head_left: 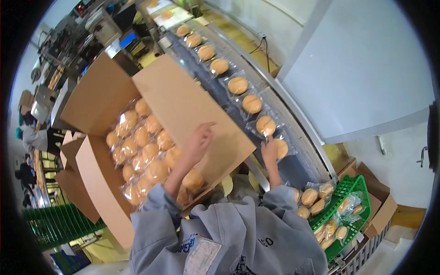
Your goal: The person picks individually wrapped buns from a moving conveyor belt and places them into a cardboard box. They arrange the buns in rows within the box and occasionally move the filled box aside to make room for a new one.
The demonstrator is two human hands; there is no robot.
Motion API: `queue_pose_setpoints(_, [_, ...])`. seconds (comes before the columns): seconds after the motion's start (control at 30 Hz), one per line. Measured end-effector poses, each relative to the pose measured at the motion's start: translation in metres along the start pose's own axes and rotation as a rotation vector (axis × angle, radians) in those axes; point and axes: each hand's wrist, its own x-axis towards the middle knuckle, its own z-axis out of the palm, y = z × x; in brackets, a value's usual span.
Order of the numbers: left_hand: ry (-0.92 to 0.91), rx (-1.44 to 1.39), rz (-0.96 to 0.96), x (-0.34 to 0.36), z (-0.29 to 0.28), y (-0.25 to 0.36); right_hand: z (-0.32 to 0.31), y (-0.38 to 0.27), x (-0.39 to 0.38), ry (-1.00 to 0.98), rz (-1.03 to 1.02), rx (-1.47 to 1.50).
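Packing step, mid-way | left hand [198, 143] resting open on flap of bun-filled brown cardboard box [183, 103], gripping nothing | right hand [269, 150] closing on clear-wrapped round bun [281, 148] on grey conveyor belt [293, 169] | next: lifting bun across into box.

Head-worn fisheye, looking steeply down from above the worker

One close, wide view faces forward and down over grey sleeves: cardboard box [137, 151] at centre-left, conveyor belt [293, 160] running diagonally to the upper left, green crate [353, 188] lower right; edges bend toward the dark rim.
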Motion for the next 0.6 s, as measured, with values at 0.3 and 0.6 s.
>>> queue_pose_setpoints(0.3, [-0.069,1.028,0.133,0.188,0.223,-0.138,-0.018,0.12,0.002,0.034,0.043,-0.231])
queue_pose_setpoints(0.6, [-0.063,0.796,-0.127,0.176,0.245,-0.118,-0.023,0.105,-0.001,-0.086,0.168,-0.291])
